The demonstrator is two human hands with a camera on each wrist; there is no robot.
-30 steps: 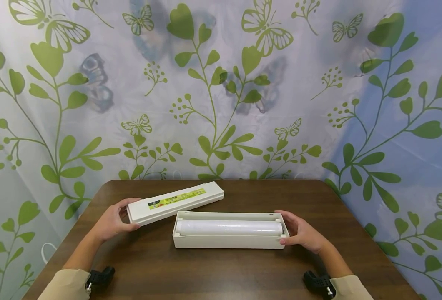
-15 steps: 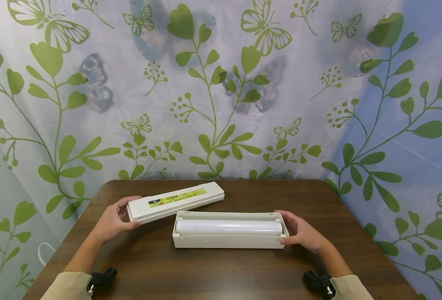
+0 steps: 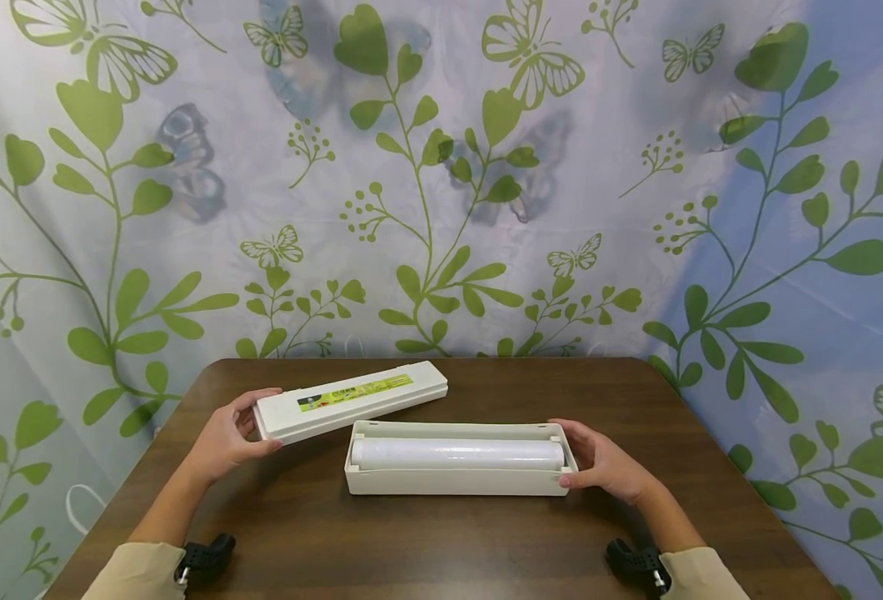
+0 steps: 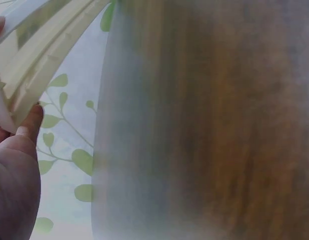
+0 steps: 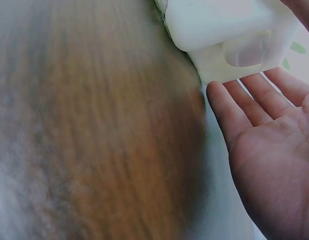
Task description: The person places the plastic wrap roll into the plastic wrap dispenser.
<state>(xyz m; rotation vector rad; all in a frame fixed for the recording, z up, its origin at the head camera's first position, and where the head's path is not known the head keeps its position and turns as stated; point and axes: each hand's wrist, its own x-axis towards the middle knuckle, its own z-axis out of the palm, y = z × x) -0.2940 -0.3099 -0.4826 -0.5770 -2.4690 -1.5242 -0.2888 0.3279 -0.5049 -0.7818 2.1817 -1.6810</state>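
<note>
A long white box [image 3: 456, 483] stands on the table with its top uncovered, and a roll of clear plastic wrap [image 3: 458, 453] lies lengthwise inside. My right hand [image 3: 612, 467] grips the box's right end, thumb at the front corner and fingers at the back. To the left, behind the box, my left hand [image 3: 222, 446] holds the white lid [image 3: 355, 402] by its left end, thumb in front and fingers behind. The lid slants up to the right and carries a yellow-green label. In the left wrist view the hollow underside of the lid [image 4: 37, 67] shows above the palm.
The brown wooden table [image 3: 411, 550] reaches back to a curtain [image 3: 441, 183] printed with green leaves and butterflies. A white cord loop [image 3: 82, 508] shows past the table's left edge. Black wrist mounts [image 3: 205, 558] are worn on both arms.
Hardly anything differs. The lid and my left hand have shifted up very slightly in view; the box, roll and right hand keep their places.
</note>
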